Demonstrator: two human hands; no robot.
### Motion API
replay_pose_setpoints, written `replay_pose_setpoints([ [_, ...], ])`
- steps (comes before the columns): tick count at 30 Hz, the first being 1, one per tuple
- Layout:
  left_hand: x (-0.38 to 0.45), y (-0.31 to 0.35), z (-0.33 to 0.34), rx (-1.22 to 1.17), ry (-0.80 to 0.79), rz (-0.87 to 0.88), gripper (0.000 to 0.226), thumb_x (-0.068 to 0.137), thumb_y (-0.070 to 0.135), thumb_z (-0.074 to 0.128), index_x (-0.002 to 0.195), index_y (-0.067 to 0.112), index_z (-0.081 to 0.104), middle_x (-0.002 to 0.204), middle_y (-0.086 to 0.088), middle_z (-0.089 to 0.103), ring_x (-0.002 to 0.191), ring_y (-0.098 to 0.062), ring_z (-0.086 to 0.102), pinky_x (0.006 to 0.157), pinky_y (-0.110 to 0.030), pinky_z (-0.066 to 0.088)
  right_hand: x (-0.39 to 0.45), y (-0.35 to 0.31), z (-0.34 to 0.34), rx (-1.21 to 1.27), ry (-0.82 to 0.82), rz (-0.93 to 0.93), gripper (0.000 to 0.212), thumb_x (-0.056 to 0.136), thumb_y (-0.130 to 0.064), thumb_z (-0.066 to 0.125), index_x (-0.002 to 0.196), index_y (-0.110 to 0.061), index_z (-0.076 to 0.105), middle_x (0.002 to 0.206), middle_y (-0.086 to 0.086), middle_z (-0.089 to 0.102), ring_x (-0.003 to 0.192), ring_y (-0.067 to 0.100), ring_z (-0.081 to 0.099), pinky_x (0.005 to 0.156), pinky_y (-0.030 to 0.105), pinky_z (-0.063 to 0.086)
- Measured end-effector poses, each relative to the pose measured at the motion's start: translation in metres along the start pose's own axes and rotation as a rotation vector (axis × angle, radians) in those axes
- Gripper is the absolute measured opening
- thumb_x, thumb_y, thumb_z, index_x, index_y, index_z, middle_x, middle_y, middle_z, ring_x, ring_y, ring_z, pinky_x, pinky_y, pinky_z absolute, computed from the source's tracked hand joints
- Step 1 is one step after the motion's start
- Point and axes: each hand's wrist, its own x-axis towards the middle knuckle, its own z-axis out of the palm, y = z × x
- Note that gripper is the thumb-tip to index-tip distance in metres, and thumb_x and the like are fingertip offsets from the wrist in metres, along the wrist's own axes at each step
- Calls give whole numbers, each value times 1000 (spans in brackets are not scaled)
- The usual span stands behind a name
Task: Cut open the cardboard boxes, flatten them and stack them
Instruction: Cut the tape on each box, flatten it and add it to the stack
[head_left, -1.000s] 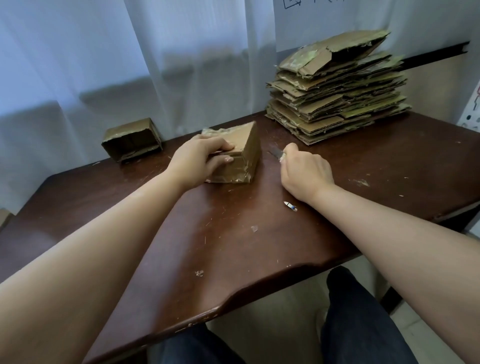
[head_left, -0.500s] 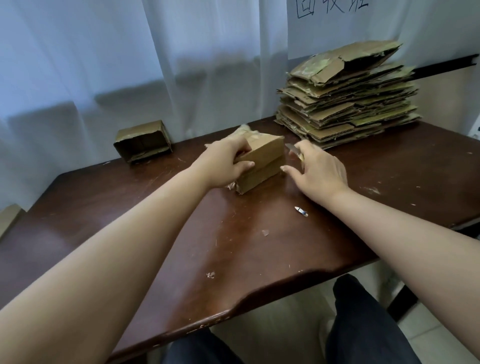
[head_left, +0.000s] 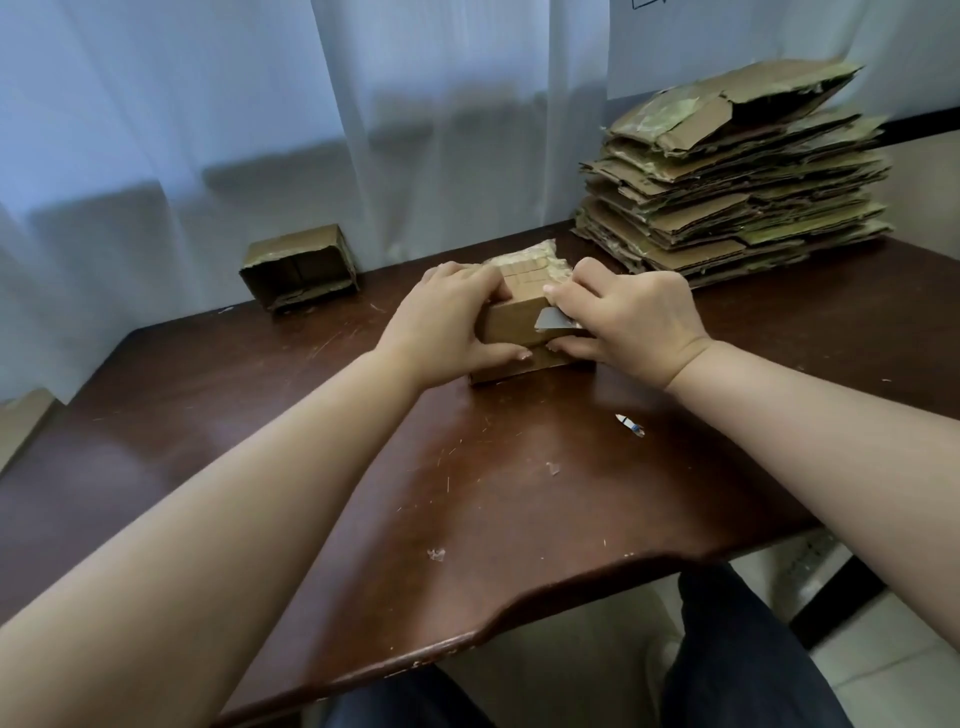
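A small brown cardboard box (head_left: 511, 325) stands on the dark wooden table (head_left: 467, 493), its taped top edge facing away. My left hand (head_left: 447, 322) grips its left side, fingers over the top and thumb along the front. My right hand (head_left: 631, 322) holds a small metal blade (head_left: 553, 319) whose tip lies against the box's front face near the right corner. A tall stack of flattened cardboard (head_left: 737, 176) sits at the table's far right. Another small box (head_left: 298, 267), lying on its side with its opening towards me, rests at the far left by the curtain.
A small loose blade piece (head_left: 629, 424) lies on the table below my right wrist, with scraps of tape (head_left: 436, 554) nearer the front edge. A white curtain (head_left: 260, 130) hangs behind the table. My knees (head_left: 737, 649) show below the table's curved front edge.
My left hand turned the box from tilted on an edge to standing squarely. My right hand moved from beside the box onto its right side, bringing the blade against the front face.
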Motion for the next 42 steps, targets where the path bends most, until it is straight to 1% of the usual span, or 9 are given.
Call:
replay_pose_setpoints([
  [7, -11, 4, 13, 180, 165, 86, 52, 76, 42, 69, 116, 10, 60, 107, -12, 62, 87, -35, 62, 66, -38, 49, 6, 5, -4, 22, -15, -22, 31, 74, -39, 58, 81, -11, 69, 74, 4, 63, 44, 25, 55, 40, 22, 30],
  [14, 4, 5, -31, -93, -7, -27, 30, 93, 52, 50, 76, 35, 66, 56, 11, 54, 56, -14, 53, 56, -27, 39, 6, 11, -10, 301, 127, 265, 39, 86, -44, 55, 106, -12, 65, 89, 7, 70, 71, 29, 66, 56, 31, 47],
  [17, 13, -5, -33, -338, 11, -220, 27, 91, 54, 54, 97, 29, 63, 79, 11, 65, 82, -13, 63, 75, -29, 48, -3, 10, -12, 365, 165, 471, 35, 87, -36, 65, 106, -7, 58, 102, 11, 60, 73, 26, 57, 60, 30, 39],
  [20, 18, -5, -24, -382, 44, -291, 27, 92, 49, 55, 109, 28, 52, 90, 7, 67, 87, -13, 62, 80, -32, 48, -13, 2, -10, 364, 128, 366, 27, 87, -35, 57, 90, -9, 61, 88, 9, 61, 65, 32, 60, 54, 29, 39],
  [24, 21, 5, -12, -239, 124, -224, 10, 91, 37, 61, 97, 29, 62, 95, 12, 59, 83, -10, 54, 77, -30, 44, -15, -16, -8, 424, -29, 160, 29, 86, -36, 52, 97, -15, 68, 95, -1, 67, 74, 28, 66, 56, 32, 52],
  [28, 12, 1, 1, -145, 76, -155, 29, 96, 41, 50, 86, 19, 66, 82, 6, 62, 82, -16, 57, 73, -32, 43, -11, -27, -5, 425, -190, 128, 38, 88, -35, 55, 123, -23, 63, 118, -7, 62, 85, 29, 67, 64, 38, 55],
  [33, -4, -6, 0, -452, -30, -164, 33, 90, 35, 65, 119, 20, 68, 111, 8, 65, 79, 14, 59, 71, -4, 44, -13, -38, -5, 460, -253, 198, 32, 83, -40, 49, 100, -22, 69, 99, -7, 58, 80, 27, 62, 62, 29, 39],
  [37, -2, -5, 7, -426, 24, -172, 39, 79, 29, 79, 114, 16, 69, 112, 13, 64, 112, -9, 59, 100, -27, 44, -24, -39, -10, 420, -265, 57, 30, 76, -41, 49, 68, -18, 67, 77, -5, 57, 55, 26, 57, 51, 24, 27],
  [42, -2, 1, 12, -420, 97, -207, 30, 76, 21, 79, 104, 18, 70, 107, 10, 67, 103, -10, 61, 93, -26, 47, -28, -38, -16, 383, -360, 140, 28, 87, -38, 51, 96, -22, 72, 95, -6, 62, 80, 27, 63, 61, 30, 43],
])
